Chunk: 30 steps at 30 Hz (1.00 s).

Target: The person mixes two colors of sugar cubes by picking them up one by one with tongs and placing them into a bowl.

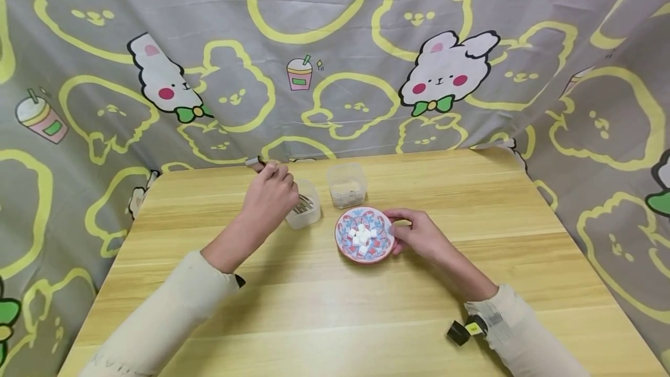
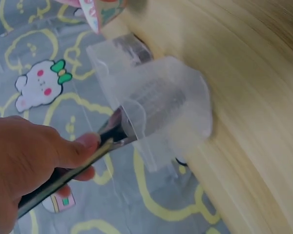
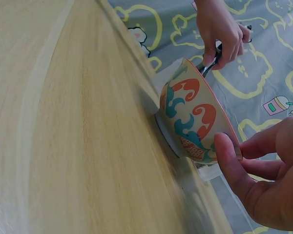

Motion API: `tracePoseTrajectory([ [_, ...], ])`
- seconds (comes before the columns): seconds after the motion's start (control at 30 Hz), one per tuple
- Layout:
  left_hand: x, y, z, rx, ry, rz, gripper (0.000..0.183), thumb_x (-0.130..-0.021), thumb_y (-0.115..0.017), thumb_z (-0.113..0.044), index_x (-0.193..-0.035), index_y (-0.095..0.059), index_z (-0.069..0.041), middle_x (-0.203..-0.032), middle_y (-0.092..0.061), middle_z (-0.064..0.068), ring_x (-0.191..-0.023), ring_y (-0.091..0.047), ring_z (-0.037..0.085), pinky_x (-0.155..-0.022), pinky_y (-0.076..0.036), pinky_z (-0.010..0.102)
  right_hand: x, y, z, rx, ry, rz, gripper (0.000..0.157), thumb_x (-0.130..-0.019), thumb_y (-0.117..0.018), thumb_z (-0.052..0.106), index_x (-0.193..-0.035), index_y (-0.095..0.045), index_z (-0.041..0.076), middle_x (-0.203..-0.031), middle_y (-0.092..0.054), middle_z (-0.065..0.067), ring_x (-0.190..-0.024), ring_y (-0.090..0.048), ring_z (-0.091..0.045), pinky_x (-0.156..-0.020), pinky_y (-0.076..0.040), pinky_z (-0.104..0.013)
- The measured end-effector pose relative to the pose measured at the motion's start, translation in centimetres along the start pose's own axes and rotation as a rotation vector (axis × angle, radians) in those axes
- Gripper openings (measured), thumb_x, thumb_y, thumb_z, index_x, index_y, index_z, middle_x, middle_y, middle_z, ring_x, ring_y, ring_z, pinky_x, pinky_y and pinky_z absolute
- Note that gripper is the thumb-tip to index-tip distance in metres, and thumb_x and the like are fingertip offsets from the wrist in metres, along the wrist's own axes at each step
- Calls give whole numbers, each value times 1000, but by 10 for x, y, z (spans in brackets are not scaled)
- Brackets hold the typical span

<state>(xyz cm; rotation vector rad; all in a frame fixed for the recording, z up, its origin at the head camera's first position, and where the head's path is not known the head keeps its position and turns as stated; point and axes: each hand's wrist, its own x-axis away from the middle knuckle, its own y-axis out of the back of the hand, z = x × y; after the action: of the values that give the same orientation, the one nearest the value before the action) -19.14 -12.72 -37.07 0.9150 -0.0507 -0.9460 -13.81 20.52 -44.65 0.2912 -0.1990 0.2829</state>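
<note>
My left hand (image 1: 272,194) grips a pair of metal tongs (image 2: 71,174), thumb on one arm. Their slotted ends (image 1: 302,205) reach down into a clear plastic container (image 1: 310,219); what lies under them is hard to make out. At the bowl's right side, my right hand (image 1: 421,234) pinches the rim between thumb and fingers. This patterned bowl (image 3: 193,117), red-rimmed with blue and red motifs, holds several white cubes (image 1: 363,237). It sits upright in the head view; whether its foot touches the table is unclear.
A second clear plastic container (image 1: 348,186) with pale contents stands behind the bowl, right of the first one. The wooden table (image 1: 324,319) meets a grey patterned cloth (image 1: 356,132) along its back edge and sides.
</note>
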Motion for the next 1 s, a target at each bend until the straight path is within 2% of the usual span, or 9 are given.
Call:
tracePoseTrajectory([
  [0.1, 9, -3, 4, 11, 19, -67, 27, -96, -63, -3, -72, -69, -13, -72, -64, -1, -82, -49, 22, -98, -40, 39, 1, 0, 0, 3, 5, 1, 46, -100, -57, 2, -145, -52, -7, -141, -57, -31, -67, -69, -19, -65, -63, -37],
  [0.23, 18, -5, 11, 34, 58, -181, 33, -99, -54, 1, -71, -68, -10, -74, -66, 1, -80, -51, 23, -93, -41, 40, 1, 0, -1, 7, 6, 3, 46, -100, -57, 2, -145, -52, -7, -142, -57, -31, -67, -69, -20, -66, -63, -38],
  [0.4, 23, 2, 19, 41, 112, -284, 36, -102, -49, 5, -74, -68, -8, -79, -70, 3, -82, -56, 25, -89, -42, 41, 2, -1, 0, 6, 7, 4, 46, -101, -57, 2, -145, -52, -7, -142, -57, -31, -67, -69, -20, -66, -63, -39],
  [0.47, 24, 6, 22, 34, 125, -299, 34, -102, -52, 3, -75, -69, -8, -79, -70, 3, -82, -56, 25, -89, -41, 41, 2, -1, 1, 6, 7, 3, 46, -100, -57, 2, -145, -52, -7, -142, -57, -31, -67, -70, -19, -66, -63, -38],
  [0.7, 22, 25, 25, 47, 144, -300, 27, -103, -62, -27, -83, -69, -10, -80, -70, 1, -81, -54, 22, -91, -38, 41, 1, 1, 4, 2, 5, -4, 46, -100, -57, 2, -145, -52, -7, -141, -57, -31, -66, -69, -19, -64, -63, -36],
  [1.0, 15, 36, 5, 162, 129, -421, 31, -106, -55, -26, -85, -72, -10, -83, -74, 1, -77, -55, 23, -88, -38, 42, -3, -1, 5, 24, -8, 7, 46, -100, -57, 0, -145, -52, -8, -138, -60, -31, -66, -68, -18, -64, -63, -35],
])
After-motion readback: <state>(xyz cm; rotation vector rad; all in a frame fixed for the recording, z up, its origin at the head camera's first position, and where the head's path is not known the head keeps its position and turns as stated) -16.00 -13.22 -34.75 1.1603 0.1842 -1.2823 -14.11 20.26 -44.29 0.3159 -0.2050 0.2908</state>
